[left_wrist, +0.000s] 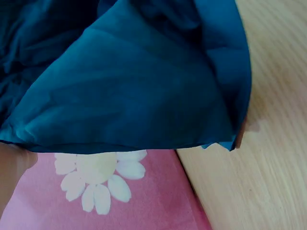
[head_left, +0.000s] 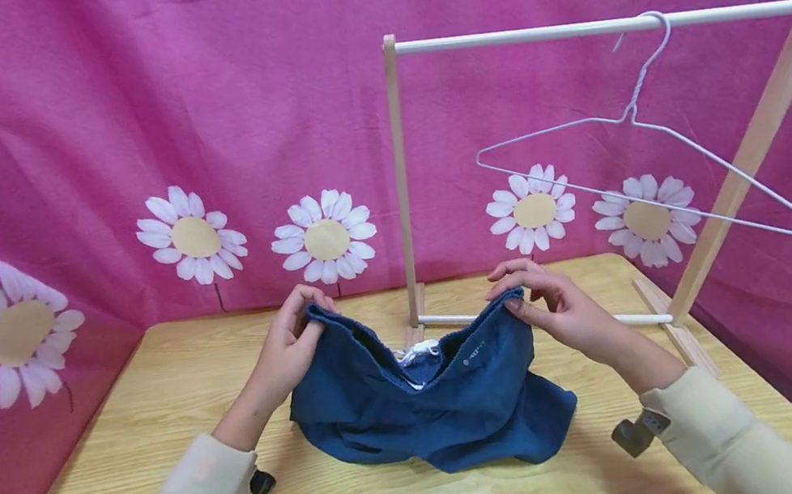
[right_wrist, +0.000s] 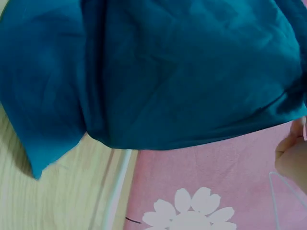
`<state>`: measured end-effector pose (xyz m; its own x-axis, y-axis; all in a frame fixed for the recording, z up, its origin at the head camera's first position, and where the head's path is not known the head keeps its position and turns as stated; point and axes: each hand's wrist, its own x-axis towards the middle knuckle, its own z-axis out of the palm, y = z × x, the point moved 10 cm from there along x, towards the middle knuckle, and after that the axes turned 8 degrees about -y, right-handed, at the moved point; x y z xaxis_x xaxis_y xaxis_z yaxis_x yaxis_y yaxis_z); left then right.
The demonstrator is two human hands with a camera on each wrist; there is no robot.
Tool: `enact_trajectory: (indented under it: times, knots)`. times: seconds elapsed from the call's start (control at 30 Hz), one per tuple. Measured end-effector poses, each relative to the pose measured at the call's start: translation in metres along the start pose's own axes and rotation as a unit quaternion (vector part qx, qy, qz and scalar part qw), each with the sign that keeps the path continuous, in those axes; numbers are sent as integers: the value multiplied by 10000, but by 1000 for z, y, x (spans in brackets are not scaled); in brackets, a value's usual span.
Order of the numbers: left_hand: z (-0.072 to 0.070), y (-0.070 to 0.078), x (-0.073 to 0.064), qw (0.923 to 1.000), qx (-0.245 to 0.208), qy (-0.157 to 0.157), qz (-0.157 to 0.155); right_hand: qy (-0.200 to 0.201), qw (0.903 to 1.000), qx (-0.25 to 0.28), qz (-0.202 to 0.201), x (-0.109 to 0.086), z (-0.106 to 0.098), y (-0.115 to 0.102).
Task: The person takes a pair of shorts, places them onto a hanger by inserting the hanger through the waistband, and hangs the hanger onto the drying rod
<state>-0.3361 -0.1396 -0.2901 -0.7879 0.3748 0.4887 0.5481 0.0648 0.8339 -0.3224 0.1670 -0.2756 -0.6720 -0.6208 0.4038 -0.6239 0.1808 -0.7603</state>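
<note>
Dark blue shorts [head_left: 416, 424] with a white drawstring [head_left: 420, 350] hang from both hands above the table, their waistband sagging in the middle. At the left end of the waistband, my left hand [head_left: 288, 345] pinches the cloth between thumb and fingers. My right hand [head_left: 557, 310] pinches the opposite end the same way. Up close in the left wrist view, the shorts [left_wrist: 129, 91] fill the upper part, with only a bit of the left hand [left_wrist: 14, 167] at the edge. The right wrist view shows a smooth panel of the shorts [right_wrist: 192, 81] and part of the right hand [right_wrist: 293, 155].
Behind the right hand stands a wooden rack [head_left: 401, 181] with a white top bar [head_left: 511, 37]. A white wire hanger [head_left: 711, 154] hangs from that bar. The wooden table [head_left: 125, 441] lies below, and a pink flowered cloth [head_left: 239, 94] surrounds it.
</note>
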Motion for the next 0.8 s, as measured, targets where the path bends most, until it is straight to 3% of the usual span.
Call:
enact_trajectory:
  times: [0.13,0.33,0.5,0.6,0.8]
  knots:
    - [16,-3,0,9990,260,-364,76,-232,9989,-358,-195,2,12,-5]
    - [40,-6,1,9972,256,-667,-211,-507,9961,-610,-397,11,33,-15]
    - [59,-7,6,9943,375,-924,-383,-527,9965,-457,-468,18,42,-21]
    - [70,-7,10,9899,623,-1220,-369,-437,9976,-225,-478,22,44,-22]
    - [93,-6,15,9744,1172,-1913,-111,-81,9990,-280,-349,29,52,-22]
